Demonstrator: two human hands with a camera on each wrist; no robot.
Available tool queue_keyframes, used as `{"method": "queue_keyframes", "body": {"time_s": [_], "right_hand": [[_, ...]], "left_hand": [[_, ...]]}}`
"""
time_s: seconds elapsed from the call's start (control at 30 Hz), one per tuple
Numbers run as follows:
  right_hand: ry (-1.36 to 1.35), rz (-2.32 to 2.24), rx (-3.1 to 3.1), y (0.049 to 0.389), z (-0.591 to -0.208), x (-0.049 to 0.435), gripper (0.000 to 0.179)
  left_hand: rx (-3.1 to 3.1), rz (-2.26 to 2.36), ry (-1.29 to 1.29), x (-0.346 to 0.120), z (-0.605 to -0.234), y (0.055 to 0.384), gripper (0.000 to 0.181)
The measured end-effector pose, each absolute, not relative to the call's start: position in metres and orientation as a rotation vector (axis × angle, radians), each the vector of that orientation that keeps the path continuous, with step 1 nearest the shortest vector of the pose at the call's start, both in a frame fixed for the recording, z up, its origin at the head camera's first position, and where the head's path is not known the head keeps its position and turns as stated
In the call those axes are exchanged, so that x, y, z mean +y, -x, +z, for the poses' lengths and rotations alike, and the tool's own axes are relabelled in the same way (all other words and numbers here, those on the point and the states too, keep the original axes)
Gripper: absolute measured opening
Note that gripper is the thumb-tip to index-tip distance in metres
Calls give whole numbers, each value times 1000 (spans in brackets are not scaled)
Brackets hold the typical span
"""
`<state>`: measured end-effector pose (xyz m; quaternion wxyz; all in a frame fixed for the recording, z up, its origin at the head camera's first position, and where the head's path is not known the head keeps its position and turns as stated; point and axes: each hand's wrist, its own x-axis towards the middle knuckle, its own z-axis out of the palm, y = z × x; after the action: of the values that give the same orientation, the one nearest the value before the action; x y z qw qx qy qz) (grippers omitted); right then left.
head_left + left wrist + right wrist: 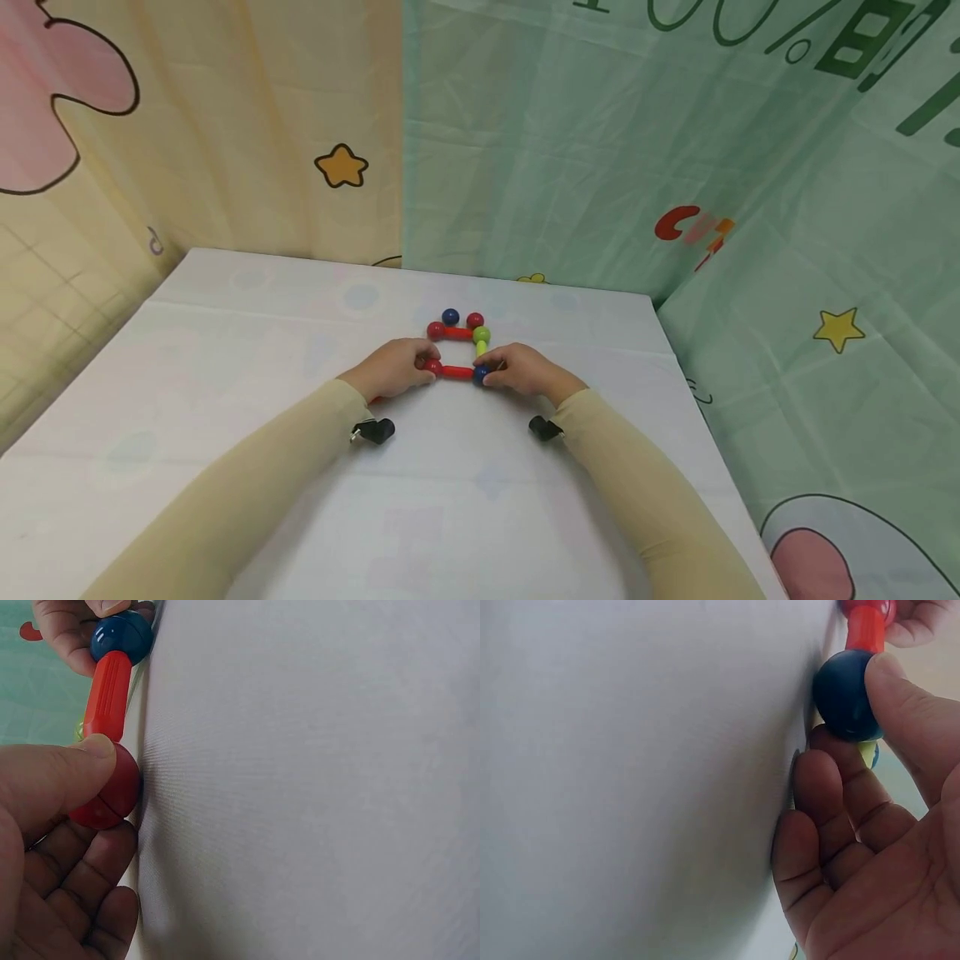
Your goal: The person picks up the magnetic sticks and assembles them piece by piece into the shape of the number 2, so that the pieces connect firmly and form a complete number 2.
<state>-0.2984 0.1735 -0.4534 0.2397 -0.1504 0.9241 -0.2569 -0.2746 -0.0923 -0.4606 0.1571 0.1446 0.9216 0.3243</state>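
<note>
My left hand [392, 367] pinches a red ball [432, 367] between thumb and fingers. My right hand [529, 370] pinches a dark blue ball [846, 695] the same way. A red rod [109, 694] joins these two balls. From the blue ball a yellow-green rod [482, 349] runs back to a green ball [482, 334]. Another red rod [458, 333] links that green ball to a second red ball [436, 331], so the pieces form a three-sided shape, its left side without a rod.
Behind the shape sit a smaller-looking blue ball [450, 317] and a red ball [475, 320]; whether they are attached, I cannot tell. All lie on a white-covered table [435, 500]. Printed curtains [525, 167] hang behind it and at the sides.
</note>
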Motion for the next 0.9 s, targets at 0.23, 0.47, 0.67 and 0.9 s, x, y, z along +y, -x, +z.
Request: {"method": "queue_keyframes", "body": {"time_s": [0.23, 0.47, 0.67, 0.9], "right_hand": [[400, -716, 2531, 298, -454, 173, 36], [402, -726, 2535, 296, -454, 173, 35], [416, -722, 2546, 295, -456, 172, 36], [422, -718, 2557, 293, -457, 172, 36]], "left_hand": [[2633, 956, -368, -92, -462, 272, 37], [2635, 963, -363, -92, -462, 271, 37], [2638, 963, -362, -91, -462, 271, 38], [2628, 982, -345, -90, -461, 269, 37]]}}
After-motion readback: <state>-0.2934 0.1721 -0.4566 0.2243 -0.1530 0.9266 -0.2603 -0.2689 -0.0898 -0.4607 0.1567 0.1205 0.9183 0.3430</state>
